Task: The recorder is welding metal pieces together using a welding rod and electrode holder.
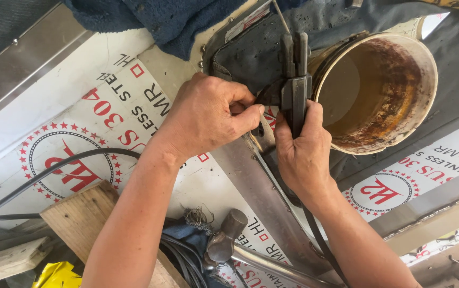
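Two tools lie nearest you: a hammer (228,234) and a wood block (80,216). Your right hand (301,154) wraps tight around the dark clamp tool (295,80), steadying it; your left hand (208,114) curls closed, pinching the metal strip (261,192) beside it. Beyond sits a rusty bucket (381,90); the strip's far end is hidden

A metalworking shop: steel sheets (107,69) in printed protective film cover the tabletop, a hammer (227,237) lies among black cables (53,170) and wood offcuts (80,213), a rusty bucket (384,90) stands by, and a dark clamp-like welding tool (295,80) sits over bare metal strip (264,197)
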